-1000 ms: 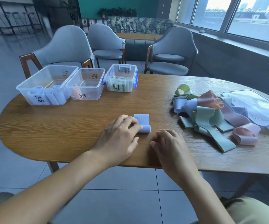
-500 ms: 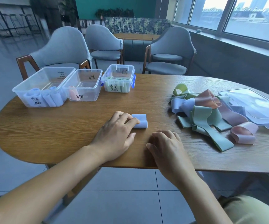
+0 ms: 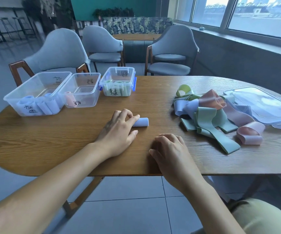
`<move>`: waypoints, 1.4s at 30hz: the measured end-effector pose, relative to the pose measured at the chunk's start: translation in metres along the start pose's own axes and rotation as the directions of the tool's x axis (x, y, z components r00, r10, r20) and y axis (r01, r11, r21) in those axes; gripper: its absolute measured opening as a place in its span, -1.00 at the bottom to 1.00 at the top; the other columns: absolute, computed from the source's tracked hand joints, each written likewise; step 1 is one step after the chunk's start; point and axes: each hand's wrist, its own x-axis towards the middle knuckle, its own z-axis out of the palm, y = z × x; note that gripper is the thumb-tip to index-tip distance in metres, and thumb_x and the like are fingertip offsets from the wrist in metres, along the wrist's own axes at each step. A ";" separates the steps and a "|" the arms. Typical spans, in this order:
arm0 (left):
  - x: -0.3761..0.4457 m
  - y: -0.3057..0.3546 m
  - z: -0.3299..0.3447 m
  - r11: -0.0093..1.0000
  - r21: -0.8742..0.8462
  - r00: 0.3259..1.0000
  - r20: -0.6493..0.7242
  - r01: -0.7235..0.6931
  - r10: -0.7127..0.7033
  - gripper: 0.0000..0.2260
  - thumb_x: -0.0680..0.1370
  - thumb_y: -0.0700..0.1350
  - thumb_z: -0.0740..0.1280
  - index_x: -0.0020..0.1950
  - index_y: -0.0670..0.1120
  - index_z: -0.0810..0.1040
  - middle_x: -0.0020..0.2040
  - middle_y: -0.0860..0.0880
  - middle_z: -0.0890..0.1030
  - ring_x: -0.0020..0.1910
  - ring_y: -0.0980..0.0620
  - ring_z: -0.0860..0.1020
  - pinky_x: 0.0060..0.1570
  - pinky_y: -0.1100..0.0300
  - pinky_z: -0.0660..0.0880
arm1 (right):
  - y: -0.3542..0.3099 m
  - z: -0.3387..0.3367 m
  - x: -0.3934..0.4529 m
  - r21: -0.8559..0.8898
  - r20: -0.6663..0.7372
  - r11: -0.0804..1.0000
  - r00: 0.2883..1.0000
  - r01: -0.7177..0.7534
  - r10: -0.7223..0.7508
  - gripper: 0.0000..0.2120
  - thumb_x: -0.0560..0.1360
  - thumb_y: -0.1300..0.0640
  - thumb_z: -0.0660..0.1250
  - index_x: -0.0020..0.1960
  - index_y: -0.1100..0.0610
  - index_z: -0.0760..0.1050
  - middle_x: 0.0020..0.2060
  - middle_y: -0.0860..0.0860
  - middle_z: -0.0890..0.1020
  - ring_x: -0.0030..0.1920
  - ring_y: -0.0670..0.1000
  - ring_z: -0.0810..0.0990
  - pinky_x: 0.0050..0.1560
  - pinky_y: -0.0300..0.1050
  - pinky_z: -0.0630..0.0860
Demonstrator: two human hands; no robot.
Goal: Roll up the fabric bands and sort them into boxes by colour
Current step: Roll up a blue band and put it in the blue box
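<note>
Pinching a rolled blue band [image 3: 141, 122] mid-table [image 3: 68, 132], left hand [image 3: 117, 134] curls fingers over its end. Right hand [image 3: 170, 152] rests beside it, fingers loosely bent, holding nothing. Loose bands [image 3: 209, 115] lie right; boxes [image 3: 38, 93] far left.

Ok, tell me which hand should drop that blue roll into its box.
Left. The left hand already grips the blue roll, and the box holding blue rolls stands at the far left of the table. The right hand rests on the table and holds nothing.
</note>
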 end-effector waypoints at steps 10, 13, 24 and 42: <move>0.031 -0.010 0.003 0.999 0.007 0.995 0.082 0.052 -0.053 -0.54 0.65 0.11 0.20 0.53 -0.01 0.34 0.26 0.05 0.31 0.28 0.01 0.27 0.22 -0.01 0.42 | 0.003 -0.001 0.004 -0.009 0.005 1.000 1.000 -0.003 0.003 -0.72 0.59 -0.04 0.32 0.24 0.05 0.50 0.29 -0.04 0.48 0.33 0.04 0.34 0.35 -0.08 0.30; 0.037 -0.012 0.003 0.999 -0.002 0.994 0.101 0.050 -0.049 -0.53 0.65 0.11 0.20 0.52 -0.03 0.36 0.25 0.03 0.32 0.29 -0.01 0.26 0.23 -0.03 0.42 | 0.004 -0.001 0.005 -0.013 0.007 1.000 1.000 0.000 0.000 -0.68 0.59 -0.06 0.31 0.28 0.05 0.48 0.31 -0.05 0.47 0.34 0.03 0.34 0.37 -0.06 0.30; 0.054 -0.021 0.003 0.998 -0.041 0.985 0.171 0.038 -0.030 -0.62 0.63 0.11 0.27 0.37 -0.05 0.48 0.15 0.03 0.34 0.25 0.02 0.26 0.30 -0.07 0.37 | 0.007 0.003 0.016 0.003 -0.018 1.000 1.000 -0.012 0.012 -0.67 0.58 -0.04 0.33 0.29 0.07 0.50 0.23 -0.02 0.54 0.28 0.07 0.41 0.32 0.01 0.36; 0.024 -0.006 -0.006 0.976 -0.153 0.972 0.153 -0.155 0.178 -0.67 0.64 0.12 0.22 0.34 0.01 0.49 0.10 0.07 0.37 0.13 0.11 0.27 0.27 0.06 0.36 | 0.009 0.007 0.033 0.299 -0.166 0.954 0.983 -0.029 0.082 -0.51 0.58 0.09 0.37 0.48 0.01 0.35 0.21 -0.11 0.55 0.17 -0.11 0.52 0.21 -0.09 0.47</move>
